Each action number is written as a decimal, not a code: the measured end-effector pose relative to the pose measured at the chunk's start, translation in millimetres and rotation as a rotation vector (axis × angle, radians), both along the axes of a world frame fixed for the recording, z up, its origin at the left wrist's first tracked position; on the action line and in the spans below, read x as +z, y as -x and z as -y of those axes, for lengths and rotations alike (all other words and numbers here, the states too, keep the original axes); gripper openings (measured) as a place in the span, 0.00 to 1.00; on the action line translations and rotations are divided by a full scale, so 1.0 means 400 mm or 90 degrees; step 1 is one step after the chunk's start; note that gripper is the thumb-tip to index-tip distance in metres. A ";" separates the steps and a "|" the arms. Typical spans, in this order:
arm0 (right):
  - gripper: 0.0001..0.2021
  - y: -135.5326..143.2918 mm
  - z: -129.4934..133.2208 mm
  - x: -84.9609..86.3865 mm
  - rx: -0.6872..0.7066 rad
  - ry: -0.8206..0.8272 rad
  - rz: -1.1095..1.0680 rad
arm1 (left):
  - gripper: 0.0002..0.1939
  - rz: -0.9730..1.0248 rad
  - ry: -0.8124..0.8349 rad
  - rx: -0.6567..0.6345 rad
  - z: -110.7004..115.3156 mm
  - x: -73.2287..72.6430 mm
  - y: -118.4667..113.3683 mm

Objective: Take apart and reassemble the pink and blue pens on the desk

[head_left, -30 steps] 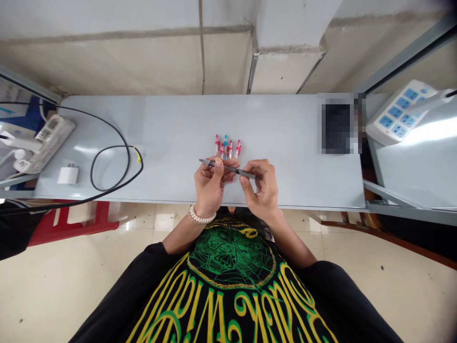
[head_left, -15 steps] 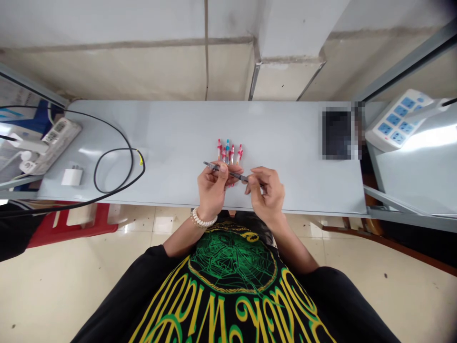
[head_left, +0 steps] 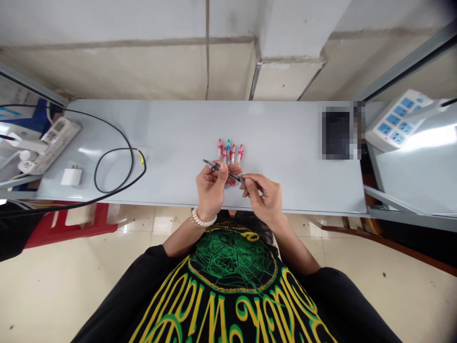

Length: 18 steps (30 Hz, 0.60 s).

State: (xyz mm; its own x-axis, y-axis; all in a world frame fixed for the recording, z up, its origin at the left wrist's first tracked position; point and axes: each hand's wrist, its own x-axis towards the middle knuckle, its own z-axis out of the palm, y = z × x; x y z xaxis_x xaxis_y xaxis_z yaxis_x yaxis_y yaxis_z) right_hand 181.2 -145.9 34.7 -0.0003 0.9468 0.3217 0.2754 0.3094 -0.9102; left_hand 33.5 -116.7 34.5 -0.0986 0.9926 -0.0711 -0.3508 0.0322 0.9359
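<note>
T-shirt (head_left: 232, 261) txt: "Black Widow", upside dn.

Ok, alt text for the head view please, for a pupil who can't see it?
Left hand and right hand hold a dark pen over a pale table; partly hidden behind lie red-trimmed pens and one blue-trimmed pen.

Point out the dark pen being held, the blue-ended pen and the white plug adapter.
Dark pen (head_left: 233, 176), head view: on its barrel.
Blue-ended pen (head_left: 228, 144), head view: on its blue end.
White plug adapter (head_left: 71, 177), head view: on its body, below the prongs.
</note>
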 end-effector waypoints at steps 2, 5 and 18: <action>0.08 0.002 0.001 -0.004 -0.013 -0.007 0.009 | 0.16 0.015 -0.002 0.007 -0.001 0.001 0.000; 0.07 0.008 0.005 -0.012 -0.017 0.005 -0.008 | 0.15 0.026 -0.010 0.006 0.000 -0.001 0.001; 0.14 0.003 0.023 -0.075 -0.037 0.115 -0.112 | 0.23 0.343 0.154 -0.030 -0.052 0.083 0.067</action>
